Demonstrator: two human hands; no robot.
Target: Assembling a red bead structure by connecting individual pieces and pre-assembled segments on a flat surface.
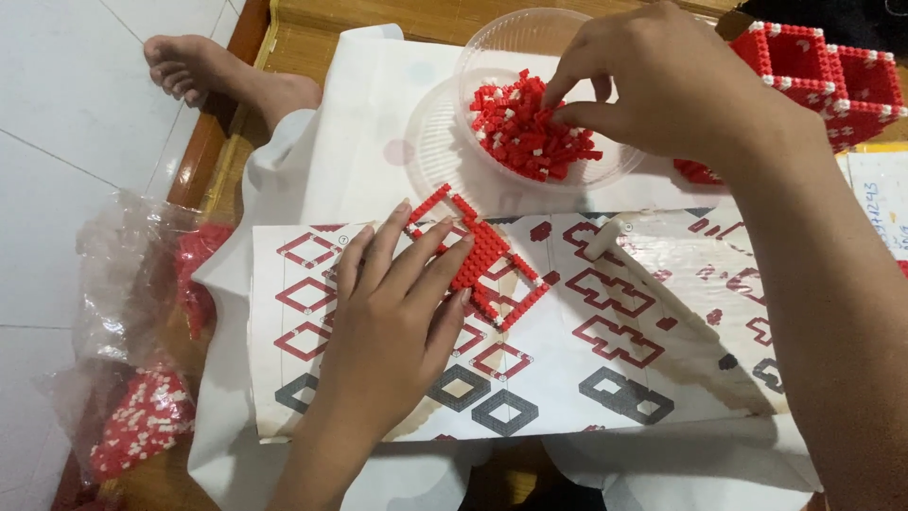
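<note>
Pressing flat on the sheet (530, 378), the left hand (392, 312) lies nearest, fingers spread and together on nothing, their tips steadying the red panel (482, 260), a diamond-shaped flat piece of small bricks with white studs at its edge. The panel rests on the printed sheet, which shows red and grey diamond outlines; the sheet lies on white paper (350, 142) over a wooden board. To the left, a clear bag (142, 378) holds more red bricks. Farther off, the right hand (662, 85) reaches into the clear bowl (445, 151), thumb and forefinger pinched in the brick pile (530, 128); whether a brick is clamped between them cannot be told. At the far right stands a red box frame (823, 76) of open cells, already built. A bare foot (218, 76) shows at far left. Judged from this, one frame stands finished, the panel is partly built, and many loose bricks remain.
</note>
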